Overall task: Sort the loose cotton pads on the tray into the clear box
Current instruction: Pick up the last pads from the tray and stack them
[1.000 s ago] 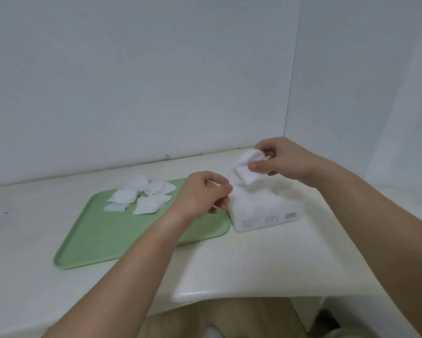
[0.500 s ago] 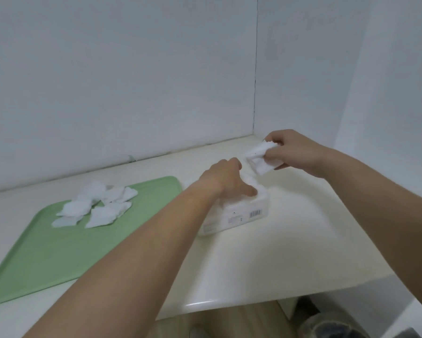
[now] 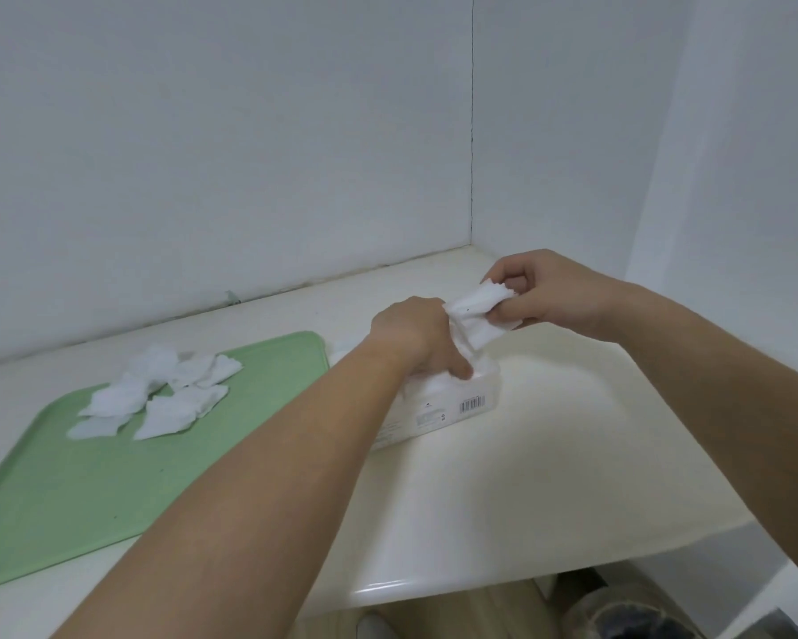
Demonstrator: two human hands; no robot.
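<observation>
**Pads partly sorted: one small stack held over the box**

Nearest to the camera, the pale bench (image 3: 549, 477) carries everything, and the green tray (image 3: 88, 500) lies on its left part. Toward the far side of the tray lies a heap of loose cotton pads (image 3: 157, 398). Several of them overlap and no hand touches them. They seem to wait there because both hands are busy at the box.

Just beside the right edge of the tray stands the clear box (image 3: 447, 415), with its barcode label turned to the camera. It looks already well filled with white pads, so part of the task is judged as done. The left hand (image 3: 415, 334) reaches over from the tray side, and its fingers go down into the open top of the box. Probably it presses the contents to make room, or it keeps the light box from sliding. Whether it also pinches a pad cannot be told, because the back of the hand hides most of the fingers.

A little farther, the right hand (image 3: 553, 292) pinches a small stack of pads (image 3: 480, 311) between thumb and fingers, just above the far side of the box and close to the left hand. It holds the stack by one end, and the free end points down toward the box, likely so that the stack can slide in beside the left fingers.

Behind all this, a plain white wall (image 3: 249, 154) meets another one in a corner.
</observation>
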